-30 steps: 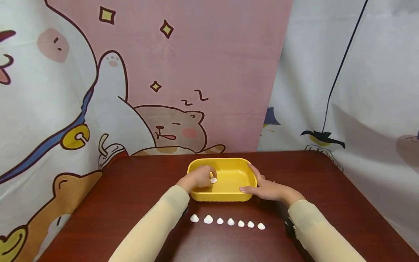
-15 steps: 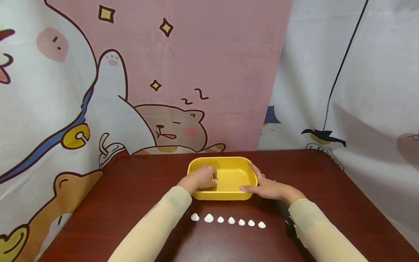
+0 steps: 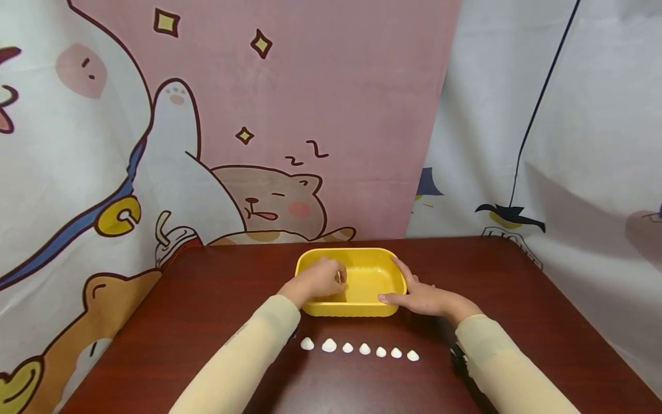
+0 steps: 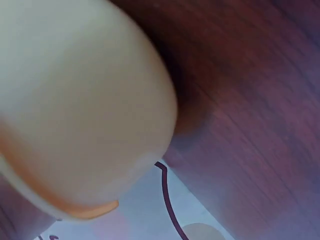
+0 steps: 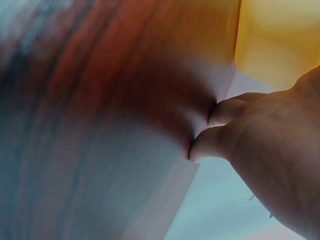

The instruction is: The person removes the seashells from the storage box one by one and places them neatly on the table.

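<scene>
A yellow plastic basin (image 3: 357,310) stands on the table. My left hand (image 3: 322,277) reaches over its left end, fingers bent in toward the thumb above the basin floor. The small white seashell pinched in those fingers is hidden now behind them. At the right end my right hand (image 3: 426,299) grips the basin, thumb over the near rim and index finger along the far corner. In the right wrist view, two fingertips (image 5: 202,147) of this hand are outside the basin, down at the tabletop. The basin's rounded wall (image 4: 100,110) fills much of the left wrist view.
Several white seashells (image 3: 364,349) form a row on the dark red-brown table (image 3: 233,276), in front of the basin. Behind the table hangs a cartoon-printed cloth (image 3: 362,115).
The left hand stays inside the basin and turns slightly, its fingers curling further. The white shell that showed at its fingertips is out of sight. The right hand keeps its place.
</scene>
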Tool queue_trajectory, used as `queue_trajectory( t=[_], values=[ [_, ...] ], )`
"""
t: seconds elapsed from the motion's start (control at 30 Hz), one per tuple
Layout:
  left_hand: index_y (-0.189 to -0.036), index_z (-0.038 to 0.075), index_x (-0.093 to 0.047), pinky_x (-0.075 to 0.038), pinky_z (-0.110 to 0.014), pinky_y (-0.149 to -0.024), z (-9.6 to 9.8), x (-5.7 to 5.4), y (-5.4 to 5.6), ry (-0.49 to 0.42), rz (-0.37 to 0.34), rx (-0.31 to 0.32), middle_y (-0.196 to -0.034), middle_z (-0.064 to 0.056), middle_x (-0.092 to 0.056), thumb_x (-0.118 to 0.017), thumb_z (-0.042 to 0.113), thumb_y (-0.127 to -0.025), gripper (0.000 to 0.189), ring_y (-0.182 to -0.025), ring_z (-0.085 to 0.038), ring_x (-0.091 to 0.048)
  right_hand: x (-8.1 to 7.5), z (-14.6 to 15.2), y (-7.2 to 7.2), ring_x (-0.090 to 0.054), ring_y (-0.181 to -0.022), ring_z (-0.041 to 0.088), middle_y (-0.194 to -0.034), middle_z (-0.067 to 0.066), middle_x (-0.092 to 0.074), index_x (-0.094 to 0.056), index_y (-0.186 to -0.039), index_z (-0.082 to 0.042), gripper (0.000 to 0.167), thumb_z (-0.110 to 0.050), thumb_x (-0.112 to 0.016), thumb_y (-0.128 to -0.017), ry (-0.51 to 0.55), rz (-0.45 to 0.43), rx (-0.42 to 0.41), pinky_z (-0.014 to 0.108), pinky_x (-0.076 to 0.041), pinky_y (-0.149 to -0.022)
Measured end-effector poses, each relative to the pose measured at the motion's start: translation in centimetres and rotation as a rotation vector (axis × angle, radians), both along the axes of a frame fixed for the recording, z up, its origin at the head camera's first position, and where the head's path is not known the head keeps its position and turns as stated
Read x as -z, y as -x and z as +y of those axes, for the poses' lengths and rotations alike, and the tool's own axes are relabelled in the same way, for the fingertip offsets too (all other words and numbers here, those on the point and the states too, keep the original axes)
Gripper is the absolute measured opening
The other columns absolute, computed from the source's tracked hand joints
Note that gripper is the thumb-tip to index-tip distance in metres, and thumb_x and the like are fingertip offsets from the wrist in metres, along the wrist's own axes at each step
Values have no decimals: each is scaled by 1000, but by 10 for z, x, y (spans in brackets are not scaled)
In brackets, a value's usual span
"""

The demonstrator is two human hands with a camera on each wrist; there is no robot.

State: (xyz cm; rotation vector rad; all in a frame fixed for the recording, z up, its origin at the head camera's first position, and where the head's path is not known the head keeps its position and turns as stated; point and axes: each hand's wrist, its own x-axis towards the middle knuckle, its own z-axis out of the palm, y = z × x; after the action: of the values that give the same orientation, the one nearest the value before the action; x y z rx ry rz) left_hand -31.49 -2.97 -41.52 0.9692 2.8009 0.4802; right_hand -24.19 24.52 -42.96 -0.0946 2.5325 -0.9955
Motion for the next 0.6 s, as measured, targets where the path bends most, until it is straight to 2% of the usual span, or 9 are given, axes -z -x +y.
queue_trajectory(
  t=[0.17, 0.37, 0.6],
  values=[
    [-86, 15, -71, -50, -28, -76, 1, -10, -8, -96, -33, -20, -85, 2, -69, -82, 17, -91, 12, -78, -14, -58, 0, 1, 1, -39, -148, 57, -172, 33, -16, 16, -169, -33, 124, -80, -64, -88, 1, -2, -12, 80, -32, -115],
    [-88, 17, -70, -50, -23, -70, 10, -20, -24, -188, 0, -30, -89, 3, -72, -81, 20, -93, 13, -73, -9, -59, 1, 2, 2, -42, -146, 55, -171, 35, -16, 16, -169, -32, 124, -80, -64, -88, -5, 9, -20, 79, -34, -115],
    [-89, 16, -71, -50, -20, -62, 20, -39, -52, -304, -2, 31, -83, 4, -71, -83, 22, -93, 14, -67, -6, -59, 2, 1, 3, -49, -140, 54, -170, 37, -17, 16, -169, -31, 124, -81, -63, -88, -25, 24, -25, 80, -36, -113]
  ],
)
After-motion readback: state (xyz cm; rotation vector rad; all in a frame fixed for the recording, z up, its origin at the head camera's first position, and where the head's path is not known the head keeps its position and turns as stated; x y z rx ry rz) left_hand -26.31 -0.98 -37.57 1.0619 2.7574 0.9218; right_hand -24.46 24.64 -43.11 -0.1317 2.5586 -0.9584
